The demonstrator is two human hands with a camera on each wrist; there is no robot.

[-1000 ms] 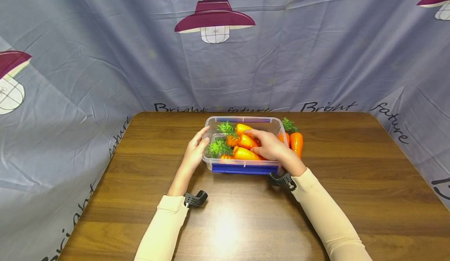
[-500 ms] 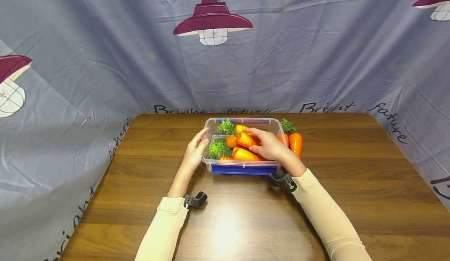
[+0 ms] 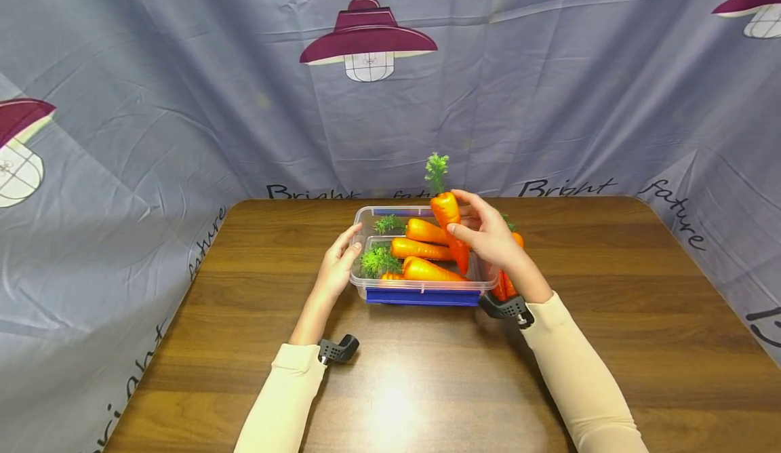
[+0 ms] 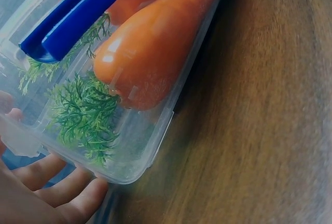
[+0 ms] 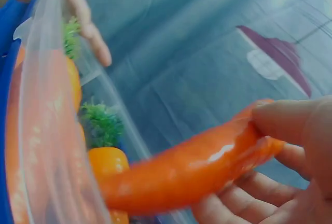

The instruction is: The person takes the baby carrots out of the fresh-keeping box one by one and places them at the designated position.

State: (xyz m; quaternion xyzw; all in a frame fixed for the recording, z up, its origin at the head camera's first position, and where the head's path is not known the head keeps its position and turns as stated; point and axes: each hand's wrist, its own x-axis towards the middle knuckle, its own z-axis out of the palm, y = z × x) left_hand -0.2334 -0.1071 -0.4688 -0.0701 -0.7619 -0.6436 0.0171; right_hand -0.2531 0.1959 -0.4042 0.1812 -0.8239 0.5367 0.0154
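Note:
In my right hand is an orange carrot, pinched between thumb and fingers over the right part of a clear plastic container. Its green top points up and its tip hangs down; in the right wrist view the carrot slants across the container's side. My left hand rests at the container's left end, thumb and fingers extended against the rim. The left wrist view has its fingers along the end wall. Several carrots lie inside, leafy tops toward the left.
More carrots lie on the wooden table right of the container, partly hidden by my right hand and wrist. Blue clip flaps hang on the container's long sides. A patterned curtain stands behind the table.
My right hand has lifted a carrot from among those in the container, moving up and turning it leafy end upward. My left hand stays at the left end.

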